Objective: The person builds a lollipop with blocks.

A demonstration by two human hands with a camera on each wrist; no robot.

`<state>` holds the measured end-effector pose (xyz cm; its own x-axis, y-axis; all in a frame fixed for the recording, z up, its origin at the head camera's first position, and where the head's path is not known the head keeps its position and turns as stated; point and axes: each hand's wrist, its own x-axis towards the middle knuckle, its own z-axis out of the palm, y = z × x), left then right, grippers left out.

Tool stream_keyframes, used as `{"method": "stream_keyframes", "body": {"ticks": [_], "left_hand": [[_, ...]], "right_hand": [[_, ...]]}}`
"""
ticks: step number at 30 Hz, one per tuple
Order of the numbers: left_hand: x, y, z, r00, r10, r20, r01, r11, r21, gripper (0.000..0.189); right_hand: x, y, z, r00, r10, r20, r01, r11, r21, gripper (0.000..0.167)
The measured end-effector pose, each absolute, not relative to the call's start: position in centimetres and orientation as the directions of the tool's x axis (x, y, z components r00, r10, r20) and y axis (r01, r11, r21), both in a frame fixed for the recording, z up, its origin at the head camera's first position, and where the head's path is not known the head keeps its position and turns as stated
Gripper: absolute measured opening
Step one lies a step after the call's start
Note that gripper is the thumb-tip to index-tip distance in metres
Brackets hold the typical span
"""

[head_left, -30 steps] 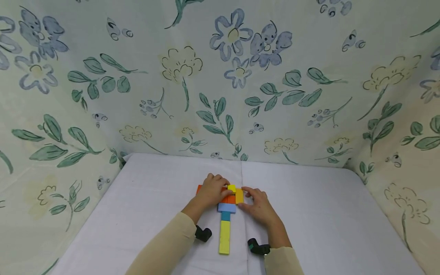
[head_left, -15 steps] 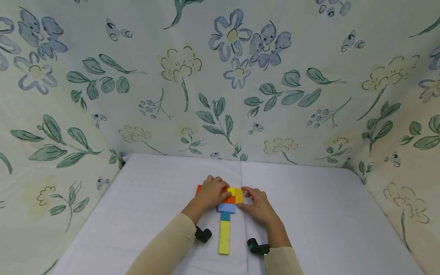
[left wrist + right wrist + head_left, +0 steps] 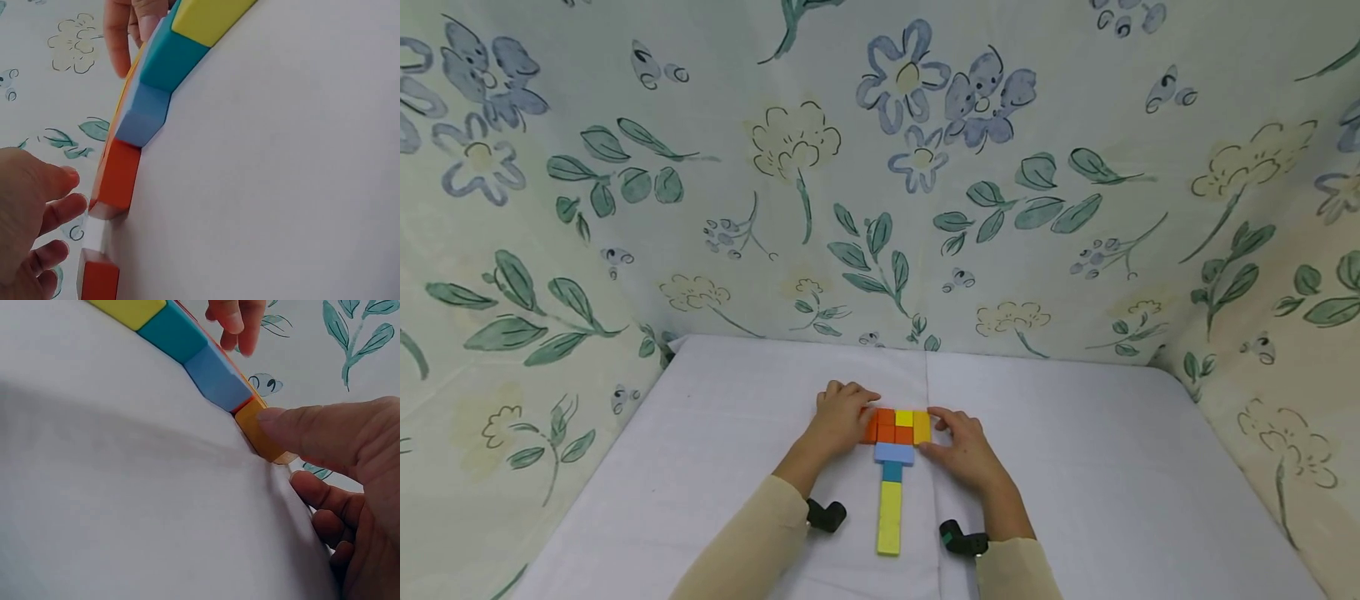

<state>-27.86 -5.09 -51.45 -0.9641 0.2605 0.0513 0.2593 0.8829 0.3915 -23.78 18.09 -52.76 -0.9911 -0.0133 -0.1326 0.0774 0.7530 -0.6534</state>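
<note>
In the head view, several coloured blocks lie joined in a flat shape. At its far end are orange-red blocks (image 3: 886,425), a small yellow block (image 3: 904,418) and an upright amber block (image 3: 922,427). Below them come a light blue block (image 3: 894,453), a teal block (image 3: 892,472) and a long yellow-green block (image 3: 889,518). My right hand (image 3: 964,450) pinches the amber block between thumb and index finger; its thumb presses the near end in the right wrist view. My left hand (image 3: 838,417) hovers beside the orange-red blocks, fingers loosely spread, holding nothing.
A separate orange-red block (image 3: 100,278) lies a little apart, beside my left hand in the left wrist view; that hand hides it in the head view. White cloth (image 3: 737,417) covers the table. A floral curtain (image 3: 880,208) hangs behind and at both sides.
The small yellow block has gone down level into the gap beside the amber block. My left hand has let go of it and moved left, uncovering orange-red blocks. The right hand stays.
</note>
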Motion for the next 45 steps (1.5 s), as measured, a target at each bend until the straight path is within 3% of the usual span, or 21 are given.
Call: {"method": "stream_keyframes", "body": {"ticks": [6,32,45], "left_hand": [[-26.9,-6.8,-51.1,-0.983,0.169,0.077,0.185,0.878,0.441,0.032],[-25.9,-7.3,-52.2,-0.985,0.155,0.075,0.172,0.849,0.500,0.039],[-25.4,-9.2,-52.7,-0.996,0.041,0.075,0.074,0.851,0.520,0.060]], "right_hand": [[-23.8,18.0,-52.6,-0.992,-0.003,-0.127,0.080,0.756,-0.649,0.061],[-23.7,17.8,-52.4,-0.991,0.015,-0.135,0.101,0.749,-0.655,0.062],[-23.8,17.9,-52.6,-0.991,0.009,-0.133,0.095,0.750,-0.655,0.062]]}}
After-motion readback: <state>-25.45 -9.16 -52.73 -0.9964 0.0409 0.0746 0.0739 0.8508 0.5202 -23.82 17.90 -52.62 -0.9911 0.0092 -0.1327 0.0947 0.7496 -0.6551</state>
